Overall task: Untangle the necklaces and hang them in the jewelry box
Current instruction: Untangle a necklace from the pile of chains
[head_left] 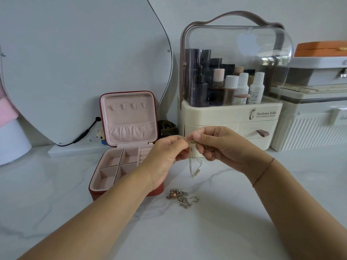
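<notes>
A thin silver necklace (193,166) hangs above the white marble table, pinched at its knotted top by both hands. My left hand (167,158) pinches it from the left, and my right hand (216,145) pinches it from the right. Its loose loop dangles down between my wrists. A tangled heap of chains with a pink pearl pendant (181,197) lies on the table below. The red jewelry box (129,117) stands open to the left, with pink lining, several small hooks in its raised lid and divided compartments in its base. My left wrist hides its front right corner.
A cream cosmetics organizer (231,117) with a clear dome and bottles stands right behind my hands. White and grey cases (309,128) are stacked at the right. A curved mirror (84,62) with a black cable leans at the back left, and a small dark jar (167,127) sits beside the box.
</notes>
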Tool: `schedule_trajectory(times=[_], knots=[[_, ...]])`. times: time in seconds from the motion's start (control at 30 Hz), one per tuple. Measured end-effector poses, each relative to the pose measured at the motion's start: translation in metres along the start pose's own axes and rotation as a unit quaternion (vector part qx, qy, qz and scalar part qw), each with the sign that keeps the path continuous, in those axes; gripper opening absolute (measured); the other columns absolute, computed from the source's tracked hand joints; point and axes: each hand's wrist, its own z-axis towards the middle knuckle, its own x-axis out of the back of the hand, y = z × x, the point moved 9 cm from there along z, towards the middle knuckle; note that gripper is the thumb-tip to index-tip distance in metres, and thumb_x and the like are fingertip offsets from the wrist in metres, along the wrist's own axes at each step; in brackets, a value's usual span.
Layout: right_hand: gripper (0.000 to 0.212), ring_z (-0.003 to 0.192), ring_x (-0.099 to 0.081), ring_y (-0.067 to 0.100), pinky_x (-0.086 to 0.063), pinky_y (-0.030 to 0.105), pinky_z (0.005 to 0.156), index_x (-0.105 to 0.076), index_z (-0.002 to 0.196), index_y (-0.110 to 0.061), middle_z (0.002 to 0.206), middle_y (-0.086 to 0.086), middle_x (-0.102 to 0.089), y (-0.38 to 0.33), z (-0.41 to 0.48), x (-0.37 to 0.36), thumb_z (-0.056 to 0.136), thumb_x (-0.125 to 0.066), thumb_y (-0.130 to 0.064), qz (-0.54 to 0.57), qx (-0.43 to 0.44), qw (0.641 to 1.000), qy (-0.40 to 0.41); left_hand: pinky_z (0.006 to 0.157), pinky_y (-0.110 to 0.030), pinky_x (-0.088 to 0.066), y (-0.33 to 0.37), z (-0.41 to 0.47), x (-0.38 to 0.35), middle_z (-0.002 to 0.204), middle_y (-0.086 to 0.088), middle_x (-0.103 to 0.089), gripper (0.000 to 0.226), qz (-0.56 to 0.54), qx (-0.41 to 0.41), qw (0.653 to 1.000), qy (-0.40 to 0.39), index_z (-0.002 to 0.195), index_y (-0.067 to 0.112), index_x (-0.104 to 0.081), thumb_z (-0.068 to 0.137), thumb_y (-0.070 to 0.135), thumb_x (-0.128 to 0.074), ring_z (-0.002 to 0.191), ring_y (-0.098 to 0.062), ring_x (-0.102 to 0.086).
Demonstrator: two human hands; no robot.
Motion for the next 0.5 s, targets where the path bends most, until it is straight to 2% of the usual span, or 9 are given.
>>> schedule_trajectory(times=[0.13,0.23,0.3,0.43,0.5], knots=[[0.017,0.051,-0.048,0.008,-0.041,0.016,0.05,-0.066,0.089,-0.006,0.065,0.004,-0.058,0.0012,0.0008,-0.0035,0.077,-0.066,-0.017,-0.001,0.001,1.0,-0.02,0.072,-0.025,-0.049,-0.0048,0.0028,0.0017,0.065,-0.002,-0.061,0.016,-0.005,0.011,1.0,-0.005,0.073,0.006,-0.063,0.067,0.016,-0.052,0.064,-0.009,-0.055],[0.016,0.054,-0.051,0.01,-0.044,0.017,0.054,-0.063,0.086,-0.008,0.068,0.005,-0.063,0.0052,0.0018,-0.0068,0.073,-0.07,-0.012,0.0,-0.008,0.999,-0.036,0.074,-0.027,-0.049,-0.0032,0.0016,0.0025,0.062,-0.001,-0.059,0.012,0.005,0.002,1.0,-0.002,0.069,0.009,-0.065,0.074,0.003,-0.055,0.065,-0.012,-0.054],[0.017,0.055,-0.052,0.011,-0.045,0.018,0.055,-0.061,0.085,-0.007,0.07,0.007,-0.065,0.0064,0.0025,-0.0084,0.072,-0.071,-0.011,-0.003,-0.004,0.999,-0.041,0.074,-0.027,-0.049,-0.0026,0.0017,0.0046,0.06,0.0,-0.058,0.025,0.004,-0.002,1.0,0.007,0.068,0.009,-0.064,0.083,-0.007,-0.052,0.063,-0.012,-0.054],[0.017,0.054,-0.052,0.01,-0.045,0.018,0.054,-0.061,0.085,-0.005,0.068,0.008,-0.062,0.0028,0.0037,-0.0055,0.074,-0.07,-0.014,-0.005,0.012,1.0,-0.019,0.07,-0.023,-0.05,-0.0011,0.0016,0.0007,0.072,-0.009,-0.059,0.015,-0.019,0.009,1.0,-0.011,0.076,0.007,-0.064,0.083,-0.002,-0.053,0.065,-0.011,-0.055],[0.015,0.054,-0.051,0.01,-0.045,0.017,0.054,-0.062,0.084,-0.005,0.067,0.006,-0.061,0.0011,0.0033,-0.0048,0.075,-0.068,-0.015,-0.004,0.016,1.0,-0.015,0.07,-0.025,-0.048,-0.0007,0.0012,-0.0007,0.072,-0.008,-0.06,0.019,-0.036,0.016,0.999,-0.012,0.076,0.006,-0.064,0.087,0.0,-0.049,0.065,-0.01,-0.054]])
